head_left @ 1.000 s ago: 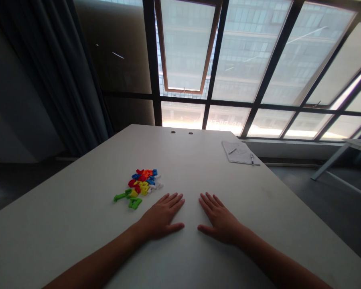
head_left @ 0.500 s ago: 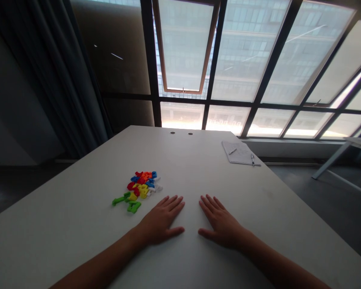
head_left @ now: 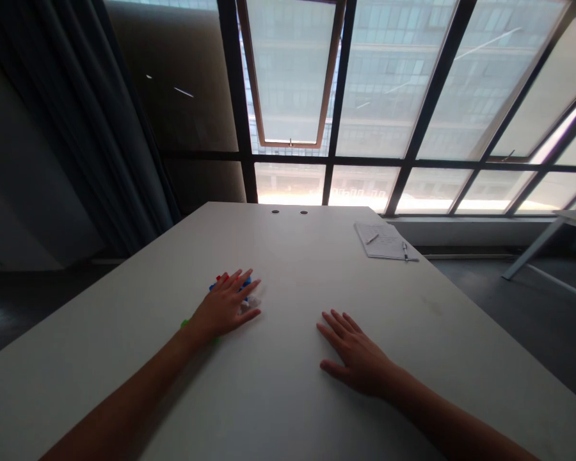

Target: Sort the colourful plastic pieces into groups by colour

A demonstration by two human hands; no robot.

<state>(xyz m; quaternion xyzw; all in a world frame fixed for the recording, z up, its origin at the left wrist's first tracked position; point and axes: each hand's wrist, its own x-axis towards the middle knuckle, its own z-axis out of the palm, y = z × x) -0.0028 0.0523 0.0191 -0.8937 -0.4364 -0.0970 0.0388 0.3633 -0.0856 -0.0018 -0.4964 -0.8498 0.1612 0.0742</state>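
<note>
Your left hand (head_left: 224, 306) lies palm down on the pile of small coloured plastic pieces (head_left: 244, 289), fingers spread flat over it, not closed around any piece. Most of the pile is hidden under the palm; only a few bits show: red and blue at the fingertips, white beside the thumb, and a speck of green at the wrist. The pile sits on the white worktop (head_left: 288, 256), left of the middle and well short of the far edge.

Your right hand (head_left: 356, 355) rests flat on bare worktop, fingers loosely spread and pointing away from you, holding nothing. The 2 hands are well apart, with clear worktop between them.

Near the far right corner of the worktop lies a sheet of paper (head_left: 383, 242), with a pen (head_left: 405, 251) on its right edge and a smaller pale object on top, too small to tell what it is. 2 dark round holes (head_left: 289, 212) sit side by side near the far edge. Beyond the worktop stand large windows (head_left: 393, 83) with dark frames, and a dark curtain (head_left: 105, 115) hangs at the left.
</note>
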